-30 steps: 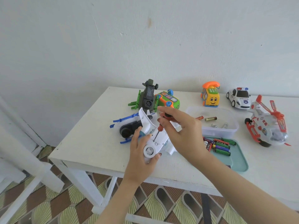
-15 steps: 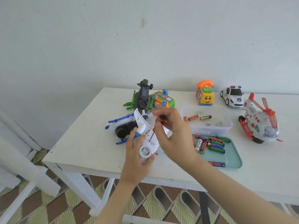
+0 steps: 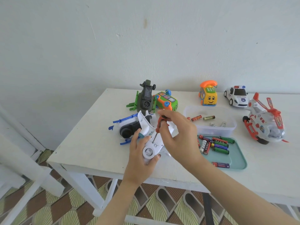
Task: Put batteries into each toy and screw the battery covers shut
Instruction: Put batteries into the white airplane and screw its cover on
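My left hand grips a white toy plane turned underside up near the table's front edge. My right hand pinches a red-handled screwdriver whose tip rests on the plane's battery cover. A teal tray to the right holds several loose batteries. Behind it a clear tub holds several more batteries. Other toys stand around: a blue-and-white helicopter, a dark green plane, a green-orange toy, a yellow phone car, a police car and a red-white helicopter.
The white table stands against a pale wall. Its front edge runs just under my wrists. Patterned floor tiles lie below. A white rail crosses the left side.
The view shifted slightly. My right hand has turned the screwdriver a little on the cover, while my left hand keeps the same hold on the plane.
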Available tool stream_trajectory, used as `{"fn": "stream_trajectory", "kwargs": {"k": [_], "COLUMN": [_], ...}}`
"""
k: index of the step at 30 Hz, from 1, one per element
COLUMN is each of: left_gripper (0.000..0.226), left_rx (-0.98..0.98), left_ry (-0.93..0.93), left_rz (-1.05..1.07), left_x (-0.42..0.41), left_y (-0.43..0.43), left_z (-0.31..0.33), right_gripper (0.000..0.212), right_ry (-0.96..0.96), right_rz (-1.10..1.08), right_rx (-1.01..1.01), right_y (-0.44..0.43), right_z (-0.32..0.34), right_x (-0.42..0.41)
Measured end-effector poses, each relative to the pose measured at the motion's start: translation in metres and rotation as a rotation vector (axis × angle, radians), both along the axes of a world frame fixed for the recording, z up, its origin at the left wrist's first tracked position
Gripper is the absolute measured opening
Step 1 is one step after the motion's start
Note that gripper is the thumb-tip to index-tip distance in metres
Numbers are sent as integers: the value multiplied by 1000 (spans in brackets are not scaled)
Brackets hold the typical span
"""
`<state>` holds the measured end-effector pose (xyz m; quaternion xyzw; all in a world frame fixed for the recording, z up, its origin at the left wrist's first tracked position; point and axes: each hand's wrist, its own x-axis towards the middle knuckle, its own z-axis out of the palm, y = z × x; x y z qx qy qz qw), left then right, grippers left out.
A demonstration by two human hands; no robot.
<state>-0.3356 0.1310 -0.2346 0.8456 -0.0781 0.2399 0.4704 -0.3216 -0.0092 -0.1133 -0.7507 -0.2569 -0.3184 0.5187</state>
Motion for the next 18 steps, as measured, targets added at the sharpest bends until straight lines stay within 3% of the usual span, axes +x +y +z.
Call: {"fn": "stream_trajectory", "kwargs": {"k": [18], "left_gripper": [53], "left_rx": [2], "left_ry": [-9], "left_rz": [-3], "left_x": [0], "left_y": [0], "left_z": [-2], "right_gripper": [21], "right_ry": [-8], "right_rz": [-52], "right_rx": [-55], "right_y": [-14], "right_z": [1], "right_x": [8]}}
